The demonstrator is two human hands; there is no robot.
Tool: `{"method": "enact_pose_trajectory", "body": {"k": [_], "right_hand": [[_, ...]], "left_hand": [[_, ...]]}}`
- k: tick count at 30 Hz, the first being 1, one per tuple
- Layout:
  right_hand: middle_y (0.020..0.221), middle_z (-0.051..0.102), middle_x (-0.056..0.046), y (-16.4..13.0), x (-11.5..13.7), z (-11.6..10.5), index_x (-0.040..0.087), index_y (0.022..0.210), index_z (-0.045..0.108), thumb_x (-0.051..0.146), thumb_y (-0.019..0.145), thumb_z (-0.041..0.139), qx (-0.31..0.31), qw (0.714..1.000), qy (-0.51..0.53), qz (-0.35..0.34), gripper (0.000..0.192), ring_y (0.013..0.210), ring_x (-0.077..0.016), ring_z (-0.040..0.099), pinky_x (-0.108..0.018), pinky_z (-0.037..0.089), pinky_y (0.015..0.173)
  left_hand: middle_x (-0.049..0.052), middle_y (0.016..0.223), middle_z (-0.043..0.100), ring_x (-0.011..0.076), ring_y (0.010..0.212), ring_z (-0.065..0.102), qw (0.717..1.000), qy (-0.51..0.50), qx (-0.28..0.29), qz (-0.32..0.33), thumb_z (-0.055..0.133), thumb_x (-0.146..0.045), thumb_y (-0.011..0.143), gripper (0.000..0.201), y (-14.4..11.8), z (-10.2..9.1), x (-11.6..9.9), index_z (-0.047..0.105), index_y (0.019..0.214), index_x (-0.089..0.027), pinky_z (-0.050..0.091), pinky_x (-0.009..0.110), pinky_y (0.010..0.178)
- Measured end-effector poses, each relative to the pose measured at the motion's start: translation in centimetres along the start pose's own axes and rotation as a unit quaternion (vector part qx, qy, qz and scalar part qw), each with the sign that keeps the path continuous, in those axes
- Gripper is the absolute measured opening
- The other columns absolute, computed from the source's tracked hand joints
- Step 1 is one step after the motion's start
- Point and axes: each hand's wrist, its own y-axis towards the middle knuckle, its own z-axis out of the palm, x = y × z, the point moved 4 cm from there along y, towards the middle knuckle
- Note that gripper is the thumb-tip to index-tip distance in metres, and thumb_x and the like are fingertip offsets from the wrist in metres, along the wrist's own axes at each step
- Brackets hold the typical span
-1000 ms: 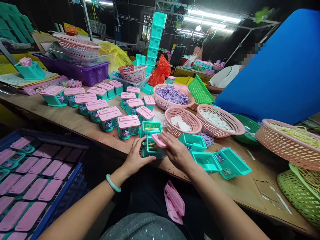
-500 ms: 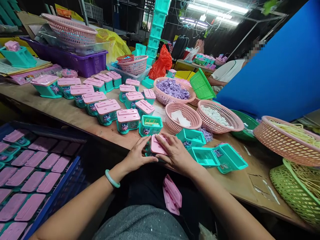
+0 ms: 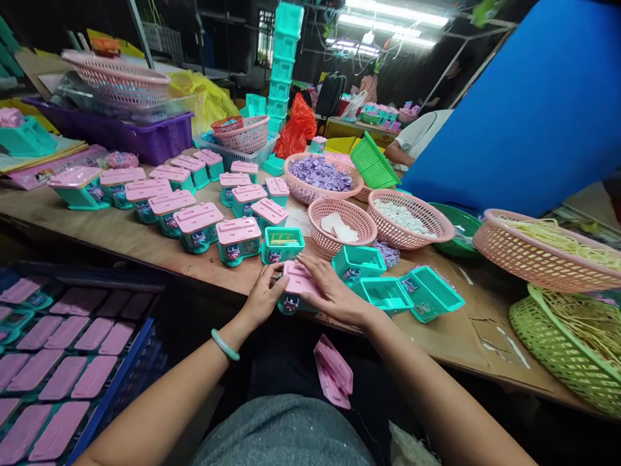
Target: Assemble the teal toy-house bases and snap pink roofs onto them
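Note:
At the table's near edge, a small teal box with a pink lid [image 3: 297, 279] sits between my hands, a dark picture on its near side. My left hand [image 3: 262, 299] grips its left end, thumb at the lid's edge. My right hand [image 3: 334, 292] holds the right end, its fingers reaching over the lid. Just behind stands an open teal box [image 3: 283, 244] with yellow strips inside. To the right are open teal boxes, among them a near one [image 3: 385, 294] and a tipped one [image 3: 431, 294]. Loose pink lids [image 3: 334, 372] lie on my lap.
Several lidded boxes [image 3: 198, 223] stand in rows at left on the table. Pink baskets hold purple pieces [image 3: 320, 175], white pieces [image 3: 402, 217] and white cards [image 3: 339, 226]. A blue crate [image 3: 114, 388] of lidded boxes is at lower left. A blue panel [image 3: 514, 123] rises at right.
My right hand's fingers have slid toward the lid's right edge, so more of the lid and the box's near side show. The view has swung slightly right.

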Motion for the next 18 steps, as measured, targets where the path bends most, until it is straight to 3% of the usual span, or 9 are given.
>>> {"method": "enact_pose_trajectory", "body": {"k": [3,5,7,8,10,13,15,18], "right_hand": [[0.167,0.031,-0.009,-0.4,-0.8,-0.4,0.028,0.161,0.026,0.044,0.108,0.029,-0.044,0.998,0.012,0.045,0.056,0.156,-0.0247,0.024,-0.054,0.027,0.125],[0.168,0.029,-0.01,-0.7,-0.9,0.1,0.025,0.161,0.028,0.043,0.108,0.03,-0.04,0.997,-0.016,0.069,0.057,0.159,-0.0264,0.017,-0.056,0.023,0.127],[0.169,0.027,-0.011,-0.9,-0.8,0.7,0.023,0.161,0.029,0.044,0.107,0.035,-0.012,0.997,-0.027,0.069,0.059,0.159,-0.028,0.015,-0.057,0.022,0.127],[0.169,0.028,-0.011,-0.9,-0.6,0.7,0.023,0.16,0.031,0.044,0.106,0.037,-0.001,0.998,-0.021,0.061,0.059,0.158,-0.028,0.018,-0.056,0.025,0.126],[0.161,0.043,-0.011,-0.3,-0.5,0.0,0.023,0.156,0.039,0.04,0.106,0.039,0.004,0.999,0.001,0.048,0.052,0.151,-0.0252,0.038,-0.05,0.037,0.121],[0.139,0.065,-0.012,2.3,-1.3,-2.1,0.021,0.147,0.049,0.028,0.106,0.039,-0.028,0.997,-0.013,0.074,0.043,0.129,-0.0216,0.062,-0.042,0.051,0.109],[0.14,0.063,-0.015,5.1,-2.0,-3.1,0.019,0.146,0.049,0.022,0.1,0.051,-0.054,0.993,-0.046,0.095,0.047,0.13,-0.0255,0.059,-0.047,0.047,0.111],[0.147,0.055,-0.019,9.6,-2.7,-2.9,0.018,0.148,0.048,0.019,0.075,0.081,-0.028,0.994,-0.067,0.084,0.08,0.136,-0.0343,0.051,-0.052,0.042,0.114]], "left_hand": [[0.01,0.101,0.068,0.0225,0.091,0.069,0.999,0.028,-0.02,0.008,0.042,-0.056,0.1,0.052,-0.8,-0.6,-0.2,0.056,0.13,-0.016,0.057,0.036,0.079],[0.013,0.119,0.066,0.0278,0.115,0.064,0.997,0.05,-0.042,0.04,0.054,-0.058,0.095,0.055,-1.1,-0.9,-0.8,0.056,0.132,-0.019,0.052,0.045,0.098],[0.015,0.142,0.056,0.0337,0.138,0.048,0.986,0.119,-0.023,0.116,0.076,-0.053,0.081,0.068,-1.2,-0.5,-1.8,0.054,0.137,-0.022,0.036,0.054,0.116],[0.016,0.149,0.051,0.0355,0.144,0.041,0.972,0.171,0.004,0.162,0.082,-0.047,0.076,0.075,-1.2,0.0,-2.3,0.052,0.141,-0.023,0.03,0.056,0.12],[0.015,0.155,0.046,0.0361,0.147,0.037,0.927,0.284,0.057,0.24,0.081,-0.033,0.077,0.079,-1.4,0.8,-3.2,0.046,0.148,-0.025,0.029,0.059,0.121],[0.015,0.15,0.049,0.035,0.14,0.043,0.882,0.374,0.058,0.28,0.077,-0.022,0.079,0.073,-2.1,0.5,-3.7,0.047,0.146,-0.026,0.039,0.057,0.116],[0.015,0.144,0.051,0.035,0.134,0.047,0.872,0.4,0.026,0.281,0.078,-0.022,0.079,0.068,-2.8,-0.8,-4.0,0.051,0.142,-0.024,0.043,0.057,0.113],[0.014,0.139,0.054,0.0349,0.129,0.049,0.86,0.43,-0.024,0.273,0.075,-0.022,0.081,0.063,-3.8,-3.3,-4.4,0.053,0.14,-0.025,0.046,0.057,0.11]]}}
